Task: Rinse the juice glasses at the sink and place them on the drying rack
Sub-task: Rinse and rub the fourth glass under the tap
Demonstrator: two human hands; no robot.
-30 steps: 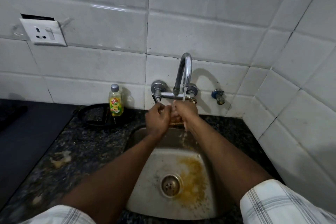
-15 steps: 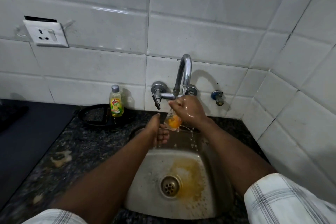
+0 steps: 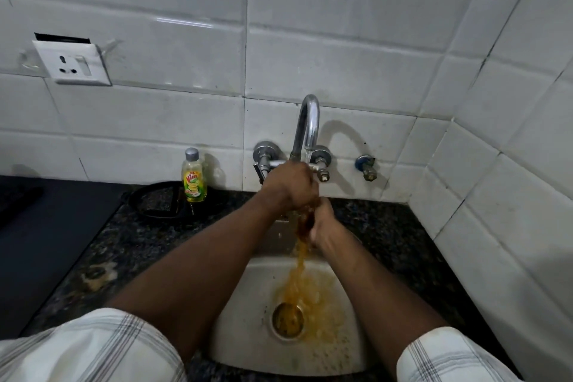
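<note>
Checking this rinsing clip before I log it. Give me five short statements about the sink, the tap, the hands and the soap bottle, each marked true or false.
1. Orange liquid is pouring into the sink. True.
2. The tap is dry. False: water runs from its spout.
3. The soap bottle lies in the basin. False: it stands upright on the counter, left of the tap.
4. Left hand and right hand are together below the spout. True.
5. A drying rack is visible. False: none appears.

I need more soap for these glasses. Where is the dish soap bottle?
In the head view, the dish soap bottle stands on the dark counter against the tiled wall, left of the tap.
</note>
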